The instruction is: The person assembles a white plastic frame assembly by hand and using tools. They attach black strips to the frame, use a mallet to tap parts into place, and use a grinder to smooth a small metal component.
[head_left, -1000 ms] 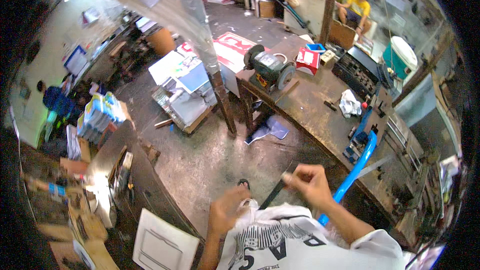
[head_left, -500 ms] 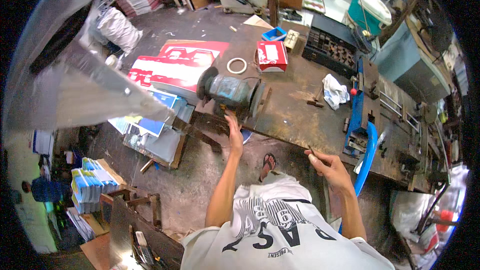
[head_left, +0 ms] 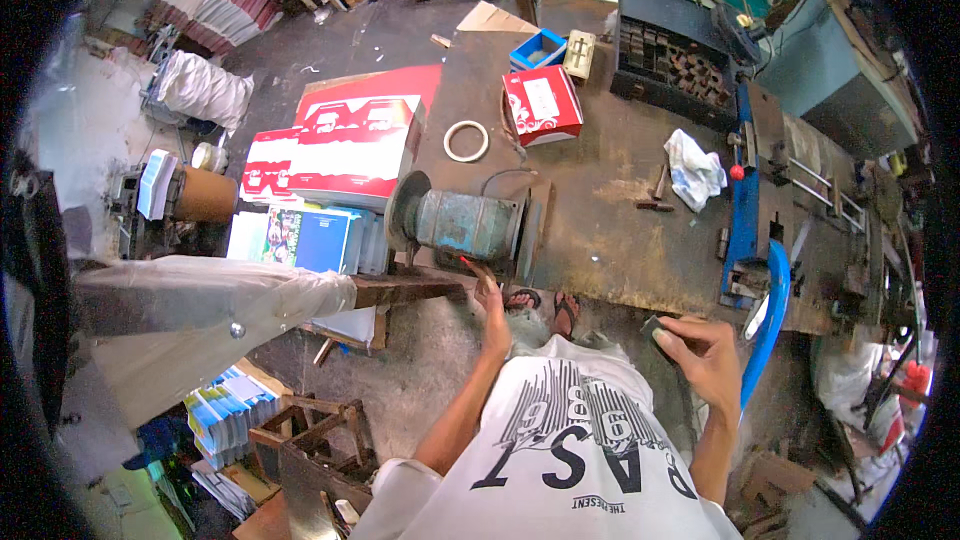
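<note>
A blue-grey bench grinder point(head_left: 465, 223), with a wheel at each end, sits at the near edge of the workbench. My left hand point(head_left: 490, 308) reaches up to its near side, fingers stretched out beside a small red part point(head_left: 464, 260) low on the housing. Whether the fingertips touch it I cannot tell. My right hand point(head_left: 702, 355) is held in front of the bench edge. Between its thumb and fingers it pinches a small dark block point(head_left: 651, 326), apart from the grinder.
On the workbench point(head_left: 600, 230) lie red-and-white printed sheets point(head_left: 360, 145), a tape roll point(head_left: 466, 141), a red box point(head_left: 543, 105), a small hammer point(head_left: 657, 195) and a white rag point(head_left: 694, 170). A black case of blocks point(head_left: 670, 65) stands behind. A blue-handled machine point(head_left: 768, 315) is at right.
The view has shifted, and the grinder now appears lower. My right hand has turned so that the dark block shows plainly. The left hand stays by the grinder's near side.
</note>
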Tool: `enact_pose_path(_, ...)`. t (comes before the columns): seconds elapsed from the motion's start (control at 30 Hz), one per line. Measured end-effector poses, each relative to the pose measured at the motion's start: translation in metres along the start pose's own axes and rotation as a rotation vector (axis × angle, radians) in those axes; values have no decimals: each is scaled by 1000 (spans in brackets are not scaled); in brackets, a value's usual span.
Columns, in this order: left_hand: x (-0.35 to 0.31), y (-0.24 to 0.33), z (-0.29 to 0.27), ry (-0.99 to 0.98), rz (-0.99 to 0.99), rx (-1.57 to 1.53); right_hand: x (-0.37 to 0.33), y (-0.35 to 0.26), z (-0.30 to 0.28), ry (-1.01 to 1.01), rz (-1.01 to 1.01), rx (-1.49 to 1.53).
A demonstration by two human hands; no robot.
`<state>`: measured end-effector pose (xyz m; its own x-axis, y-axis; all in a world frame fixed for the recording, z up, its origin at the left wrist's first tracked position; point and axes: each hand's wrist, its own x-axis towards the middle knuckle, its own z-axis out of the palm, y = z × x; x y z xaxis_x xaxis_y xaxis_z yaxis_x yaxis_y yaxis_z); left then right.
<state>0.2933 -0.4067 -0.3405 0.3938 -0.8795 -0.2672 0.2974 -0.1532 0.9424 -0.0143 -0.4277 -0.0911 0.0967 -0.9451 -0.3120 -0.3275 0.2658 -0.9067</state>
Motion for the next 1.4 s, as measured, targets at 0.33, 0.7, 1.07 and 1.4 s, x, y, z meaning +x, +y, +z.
enact_pose_path(0.33,2,93,-20,-759,-309,798,17,-73,75,67,-119,96)
enact_pose_path(0.7,38,53,-24,-1772,-96,1052,4,-67,123,357,-315,-20)
enact_pose_path(1.07,53,156,-28,-506,-706,147,34,2,149,528,-375,-361)
enact_pose_path(1.4,82,162,-18,-359,-830,121,72,41,187,574,-423,-469)
